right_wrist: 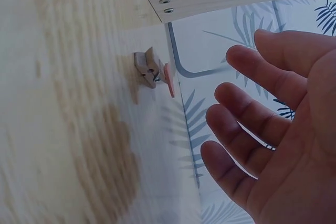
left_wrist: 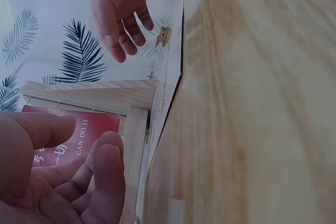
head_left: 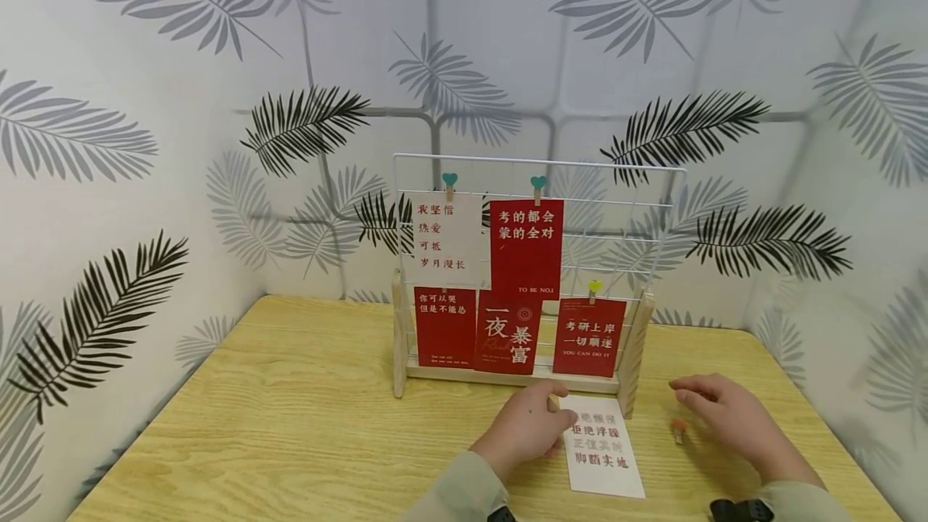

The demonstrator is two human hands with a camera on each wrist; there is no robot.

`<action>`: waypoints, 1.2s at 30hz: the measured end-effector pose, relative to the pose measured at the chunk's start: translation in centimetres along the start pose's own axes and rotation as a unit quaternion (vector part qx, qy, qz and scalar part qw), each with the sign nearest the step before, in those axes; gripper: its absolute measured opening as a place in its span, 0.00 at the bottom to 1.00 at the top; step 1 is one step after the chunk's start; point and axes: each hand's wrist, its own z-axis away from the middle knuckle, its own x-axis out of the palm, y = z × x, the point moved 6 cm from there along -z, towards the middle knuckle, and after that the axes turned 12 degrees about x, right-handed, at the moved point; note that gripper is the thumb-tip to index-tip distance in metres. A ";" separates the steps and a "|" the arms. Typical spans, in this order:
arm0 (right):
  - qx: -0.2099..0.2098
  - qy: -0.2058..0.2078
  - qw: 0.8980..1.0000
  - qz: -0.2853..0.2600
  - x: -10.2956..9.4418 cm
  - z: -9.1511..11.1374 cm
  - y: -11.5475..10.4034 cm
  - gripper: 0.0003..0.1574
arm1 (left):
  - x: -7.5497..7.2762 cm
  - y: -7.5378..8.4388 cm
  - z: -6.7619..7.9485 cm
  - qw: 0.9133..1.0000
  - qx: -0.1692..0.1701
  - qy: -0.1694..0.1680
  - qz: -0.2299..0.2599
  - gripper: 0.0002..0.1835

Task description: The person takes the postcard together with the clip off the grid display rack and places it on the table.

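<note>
A white card [head_left: 605,478] with Chinese characters lies on the wooden table before the rack. My left hand [head_left: 525,425] hovers by the card's upper left edge, fingers loosely bent; the left wrist view shows nothing between thumb and fingers [left_wrist: 107,177]. To the right of the card, a small wooden clothespin [head_left: 678,431] with an orange-red top rests on the table. Close to it is my right hand [head_left: 732,421], its fingers relaxed and spread apart. In the right wrist view the clothespin [right_wrist: 149,69] sits apart from those fingers [right_wrist: 231,124].
Behind the hands stands a white wire grid rack [head_left: 616,163] on a wooden base [head_left: 507,378]. Red cards [head_left: 525,252] and a white card [head_left: 445,236] hang on it, some under heart-topped clothespins [head_left: 537,188]. Leaf-patterned walls enclose the table [head_left: 290,417].
</note>
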 end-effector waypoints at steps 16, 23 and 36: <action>-0.013 0.019 1.000 -0.010 0.0 0.8 -0.2 0.26 | -0.2 0.1 0.3 1.000 0.015 0.005 0.011 0.20; -0.022 0.023 0.999 -0.013 -0.6 0.4 -1.2 0.26 | -0.8 0.4 -0.2 1.000 0.030 0.007 0.005 0.20; -0.023 0.025 0.999 -0.012 -0.7 0.4 -1.8 0.25 | -1.4 0.6 -0.4 0.999 0.031 0.014 0.020 0.20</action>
